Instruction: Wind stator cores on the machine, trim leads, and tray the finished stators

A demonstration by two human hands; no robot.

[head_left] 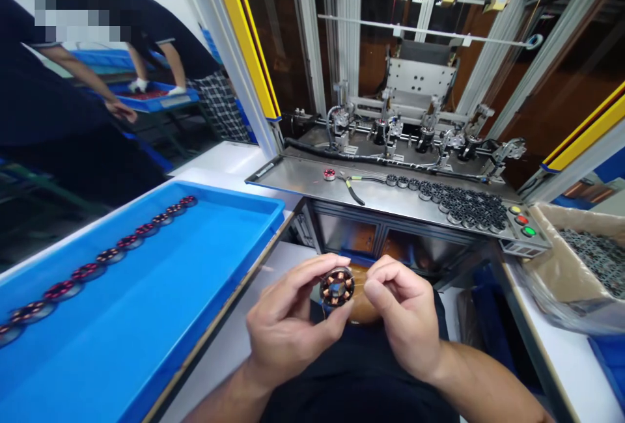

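My left hand (pixel 286 325) pinches a small round stator wound with copper wire (pixel 336 286) between thumb and fingers, held up in front of my lap. My right hand (pixel 405 319) is closed beside it on the right, its fingertips pinched together near a thin wire at the stator's edge. What the right fingers grip is too fine to see. To my left lies a blue tray (pixel 161 293) with a row of several wound stators (pixel 88 272) along its far side.
A metal machine shelf (pixel 312 182) ahead carries one wound stator (pixel 329 174), cutters (pixel 352 189), a cluster of bare dark stator cores (pixel 463 205) and coloured buttons (pixel 521 220). A cardboard box of cores (pixel 586 254) stands at right. Other people work at the back left.
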